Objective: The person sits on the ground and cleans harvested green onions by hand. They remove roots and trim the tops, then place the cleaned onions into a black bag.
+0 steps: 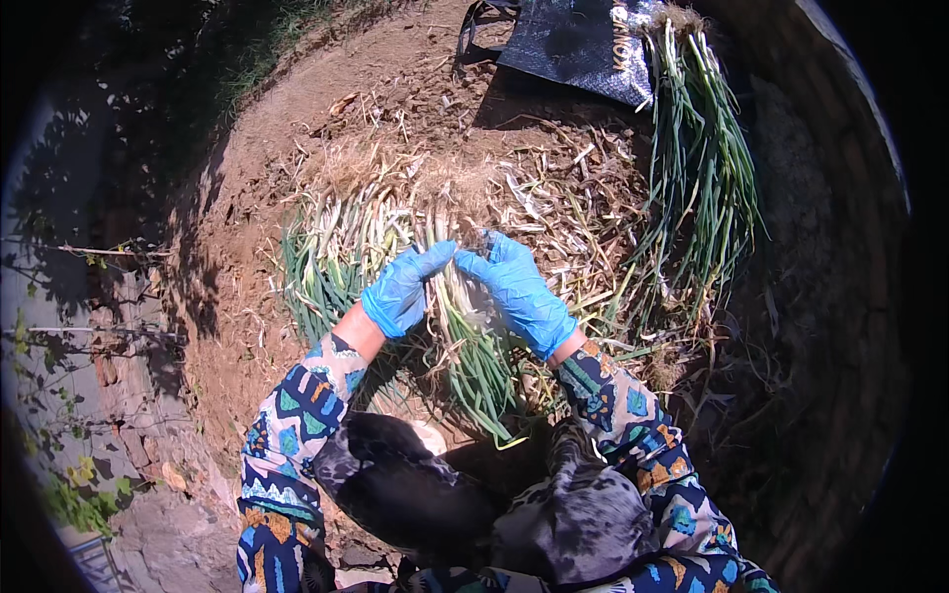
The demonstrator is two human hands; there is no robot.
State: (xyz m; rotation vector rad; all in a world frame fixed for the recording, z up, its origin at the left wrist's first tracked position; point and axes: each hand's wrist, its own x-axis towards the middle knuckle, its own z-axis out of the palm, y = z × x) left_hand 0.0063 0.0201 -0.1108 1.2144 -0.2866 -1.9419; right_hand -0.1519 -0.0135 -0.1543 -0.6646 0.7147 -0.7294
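Note:
A bunch of green onions hangs between my two blue-gloved hands, its roots pointing away from me and its green tops towards my knees. My left hand closes on the left side of the white stalks. On their right side is my right hand, its thumb and fingers bent around the stalks, with the two thumbs almost meeting. Just left of my left hand lies a wider pile of green onions, roots at the far end.
Dry peelings and stalks litter the brown soil. At the right, a large bunch of green onions lies beside a black bag bearing writing. Stones and climbing plants stand at the left edge.

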